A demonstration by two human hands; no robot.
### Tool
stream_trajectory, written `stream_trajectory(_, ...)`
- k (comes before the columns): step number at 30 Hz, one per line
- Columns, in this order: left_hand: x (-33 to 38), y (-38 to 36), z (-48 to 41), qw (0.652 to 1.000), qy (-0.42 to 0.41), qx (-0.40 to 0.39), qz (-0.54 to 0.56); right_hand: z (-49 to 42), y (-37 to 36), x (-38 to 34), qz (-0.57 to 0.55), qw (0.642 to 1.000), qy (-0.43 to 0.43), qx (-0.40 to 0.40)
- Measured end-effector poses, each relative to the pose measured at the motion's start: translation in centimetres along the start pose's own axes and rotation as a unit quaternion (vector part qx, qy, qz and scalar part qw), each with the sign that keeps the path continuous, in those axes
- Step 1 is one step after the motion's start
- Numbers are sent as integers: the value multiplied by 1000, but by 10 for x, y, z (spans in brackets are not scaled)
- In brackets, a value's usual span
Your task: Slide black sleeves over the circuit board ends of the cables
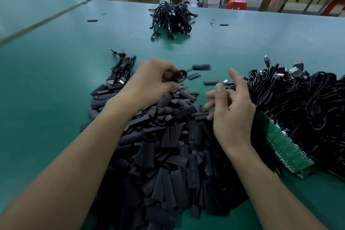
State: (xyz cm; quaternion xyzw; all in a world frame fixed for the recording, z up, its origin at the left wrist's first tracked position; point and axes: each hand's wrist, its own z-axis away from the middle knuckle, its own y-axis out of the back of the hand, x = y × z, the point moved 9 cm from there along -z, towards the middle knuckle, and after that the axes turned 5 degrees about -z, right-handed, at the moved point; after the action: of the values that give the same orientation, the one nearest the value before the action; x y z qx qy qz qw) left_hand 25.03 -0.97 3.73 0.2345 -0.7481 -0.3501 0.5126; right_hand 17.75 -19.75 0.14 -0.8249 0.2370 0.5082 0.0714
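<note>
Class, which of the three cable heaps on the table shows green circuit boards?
The big heap on the right: green boards line its near edge. The small left bundle and the far heap show only black cables and plugs.

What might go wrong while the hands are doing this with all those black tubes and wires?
The left hand grips a coiled cable whose sleeved end sticks out free; the sleeve might slip off. The cable pile on the right looks tangled, so pulling one may drag others and the green circuit boards.
</note>
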Motion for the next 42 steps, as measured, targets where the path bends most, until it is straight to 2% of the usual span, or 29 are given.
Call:
stream_trajectory(3,-16,29,-2,988,30,151,-11,3,-4,0,88,996,-8,-20)
stream_trajectory(6,-41,44,-10,972,79,219,-9,2,-3,-2,135,990,-22,-28)
stream_trajectory(9,-81,55,-22,959,157,235,-7,-1,-3,3,162,984,-56,-37)
stream_trajectory(11,-105,56,-27,955,200,217,-18,-2,-4,6,173,981,-77,-45)
stream_trajectory(16,-120,44,-30,957,233,162,-64,-5,-3,12,191,975,-102,-52)
stream_trajectory(20,-92,43,-23,957,182,195,-117,-7,-3,19,197,970,-125,-60)
stream_trajectory(23,-58,30,-16,976,112,177,-67,-6,-2,15,205,972,-109,-44)
stream_trajectory(26,-15,-2,-9,998,29,32,49,-1,0,-1,182,983,-23,-10)
stream_trajectory(28,18,-24,0,992,-39,-66,102,2,4,-11,135,990,27,17)
stream_trajectory(30,41,-38,8,980,-87,-101,146,3,6,-18,72,995,57,29)
stream_trajectory(35,50,-49,13,967,-119,-83,211,5,7,-26,-1,996,91,27)
stream_trajectory(42,48,-48,14,957,-125,-54,258,7,1,-32,18,993,119,3)
